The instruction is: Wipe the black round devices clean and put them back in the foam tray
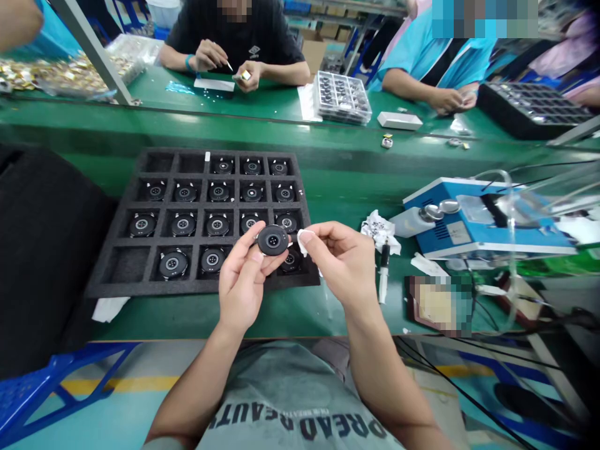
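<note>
The left hand (241, 278) grips a watch (273, 240) above the foam tray (126, 265), the right hand (345, 262) pinching a white wipe (301, 244) beside it, this piece seemingly unfinished, the seated watches' (174, 264) progress unclear.

Blue-and-white machine (487, 234) on the green desk (340, 197), transparent compartment box (344, 117) near a co-worker (253, 53) in a black T-shirt, blue plastic seat (32, 390) at lower left
</note>
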The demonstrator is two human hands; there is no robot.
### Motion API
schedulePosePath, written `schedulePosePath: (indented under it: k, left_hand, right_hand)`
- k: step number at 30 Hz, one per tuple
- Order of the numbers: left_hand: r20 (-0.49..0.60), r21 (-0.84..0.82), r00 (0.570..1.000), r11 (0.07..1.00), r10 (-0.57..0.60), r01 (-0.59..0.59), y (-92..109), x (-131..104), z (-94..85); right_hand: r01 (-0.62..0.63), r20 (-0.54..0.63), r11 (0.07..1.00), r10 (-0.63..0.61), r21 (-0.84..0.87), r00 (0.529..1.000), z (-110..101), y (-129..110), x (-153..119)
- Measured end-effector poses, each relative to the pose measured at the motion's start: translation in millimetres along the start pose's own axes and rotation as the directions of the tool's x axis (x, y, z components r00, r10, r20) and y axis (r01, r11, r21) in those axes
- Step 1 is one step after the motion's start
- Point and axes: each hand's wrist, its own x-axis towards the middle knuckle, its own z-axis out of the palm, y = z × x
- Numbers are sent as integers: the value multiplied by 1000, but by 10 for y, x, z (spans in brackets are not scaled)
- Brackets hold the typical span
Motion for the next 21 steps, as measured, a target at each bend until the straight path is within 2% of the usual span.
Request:
schedulePosePath:
  k: [4, 8, 12, 16, 21]
  left_hand:
    - [-7, 28, 1000, 1000, 13, -13, -7, -2, 4]
    - [-1, 79, 999, 996, 49, -49, -40, -19, -2]
    - [24, 214, 989, 966, 143, -145, -107, -60, -39]
    - [41, 417, 977, 885, 211, -209, -147, -94, -81]
    - [5, 394, 982, 902, 189, -175, -139, -77, -51]
  right_hand:
    - [112, 21, 982, -110, -155, 994, 13, -87, -19]
    - [249, 65, 914, -240, -321, 968, 37, -146, -4]
    - [325, 90, 815, -323, -480, 942, 77, -162, 24]
    - [406, 163, 701, -389, -586, 907, 75, -172, 30]
    - [499, 319, 536, -396, -681, 861, 38, -190, -6]
